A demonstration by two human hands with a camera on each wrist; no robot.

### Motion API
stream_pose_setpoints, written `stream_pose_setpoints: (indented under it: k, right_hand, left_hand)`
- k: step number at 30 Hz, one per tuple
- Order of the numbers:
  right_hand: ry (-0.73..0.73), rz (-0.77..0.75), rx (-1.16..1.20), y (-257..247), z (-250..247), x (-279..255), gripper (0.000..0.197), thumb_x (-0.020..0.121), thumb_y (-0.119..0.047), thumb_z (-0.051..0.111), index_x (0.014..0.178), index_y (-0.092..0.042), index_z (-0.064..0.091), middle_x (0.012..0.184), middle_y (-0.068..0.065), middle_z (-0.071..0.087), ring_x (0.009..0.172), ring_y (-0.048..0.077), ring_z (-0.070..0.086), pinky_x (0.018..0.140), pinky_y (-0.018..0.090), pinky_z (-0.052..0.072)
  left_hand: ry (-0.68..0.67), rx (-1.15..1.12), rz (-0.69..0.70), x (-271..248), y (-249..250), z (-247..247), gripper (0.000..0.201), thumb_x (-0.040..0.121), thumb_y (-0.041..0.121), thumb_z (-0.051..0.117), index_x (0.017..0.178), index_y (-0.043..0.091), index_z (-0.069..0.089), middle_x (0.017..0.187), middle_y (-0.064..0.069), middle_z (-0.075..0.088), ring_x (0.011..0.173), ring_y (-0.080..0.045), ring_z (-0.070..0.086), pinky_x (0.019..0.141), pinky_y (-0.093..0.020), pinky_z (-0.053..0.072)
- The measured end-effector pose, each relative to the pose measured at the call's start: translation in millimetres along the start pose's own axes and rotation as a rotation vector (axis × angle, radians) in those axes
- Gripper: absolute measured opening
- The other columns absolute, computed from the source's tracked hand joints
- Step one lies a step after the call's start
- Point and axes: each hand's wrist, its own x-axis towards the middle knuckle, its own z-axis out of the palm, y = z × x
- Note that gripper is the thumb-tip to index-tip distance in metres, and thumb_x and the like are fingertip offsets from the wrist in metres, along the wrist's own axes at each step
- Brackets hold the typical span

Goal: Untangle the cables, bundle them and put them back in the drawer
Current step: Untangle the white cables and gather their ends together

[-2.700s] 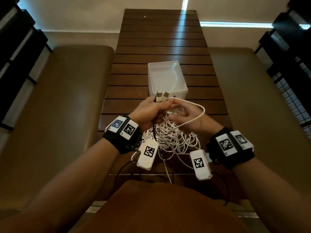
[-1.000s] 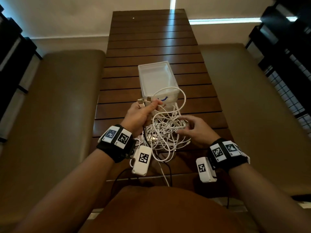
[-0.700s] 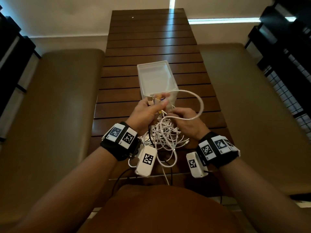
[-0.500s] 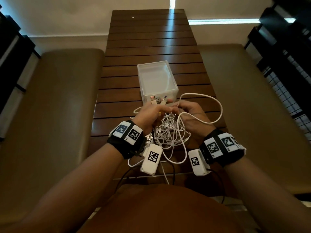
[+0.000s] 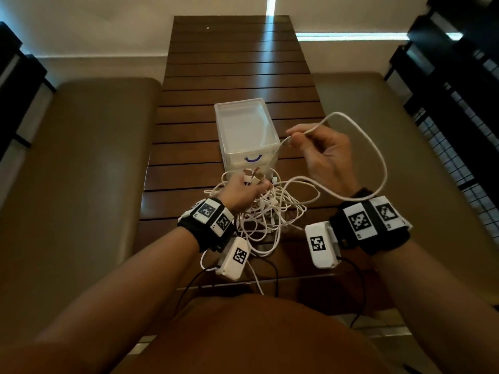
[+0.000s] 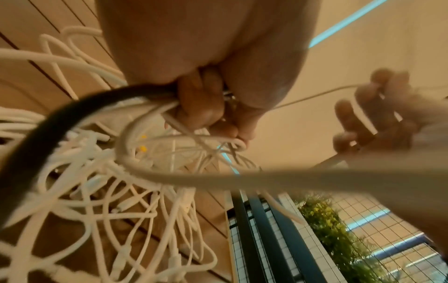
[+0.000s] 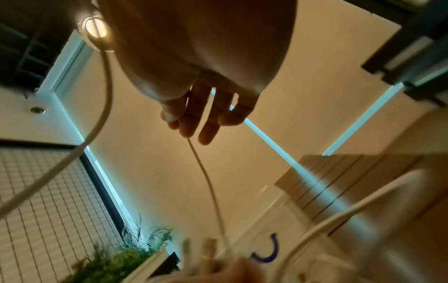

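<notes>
A tangle of white cables (image 5: 270, 211) (image 6: 109, 181) lies on the slatted wooden table (image 5: 235, 63), just in front of the small translucent drawer box (image 5: 247, 133) (image 7: 278, 239) with a purple handle. My left hand (image 5: 243, 191) (image 6: 206, 107) grips a bunch of cable ends with their plugs sticking out above the pile. My right hand (image 5: 321, 149) (image 7: 194, 114) is raised to the right of the box and pinches one white cable (image 5: 364, 147) (image 7: 208, 181), which runs taut down to the left hand and loops back to the tangle.
Padded brown benches (image 5: 89, 157) flank the table on both sides. Dark railings (image 5: 459, 76) stand at the far left and right. Thin black wires (image 5: 270, 271) run from the wrist cameras over the table's near edge.
My right hand has left the tangle and lifted up and to the right, drawing one white cable out into a long loop. The left hand stays on the plug ends.
</notes>
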Motion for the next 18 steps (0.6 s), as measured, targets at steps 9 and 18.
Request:
stream_pose_setpoints:
  k: [9,18]
  right_hand:
    - [-0.563,0.058,-0.381,3.1,-43.5,21.9,0.032,0.084,-0.009,0.044,0.091,-0.025,0.071,0.122,-0.002,0.061,0.111,0.007,0.057,0.101,0.030,0.046]
    - [-0.695,0.147,-0.624,7.9,21.6,-0.6,0.022,0.096,-0.032,0.055,0.111,-0.025,0.069,0.091,-0.006,0.070,0.081,0.014,0.065,0.074,0.033,0.052]
  left_hand:
    - [0.127,0.594,0.194,1.6,-3.3,-35.9,0.010,0.089,0.036,0.066,0.088,0.029,0.073,0.081,0.006,0.072,0.076,-0.012,0.066,0.075,-0.034,0.057]
    - [0.070,0.568,0.325,-4.2,4.4,-28.6,0.008,0.089,0.031,0.067,0.081,0.032,0.067,0.074,0.012,0.066,0.070,-0.003,0.060,0.063,-0.022,0.045]
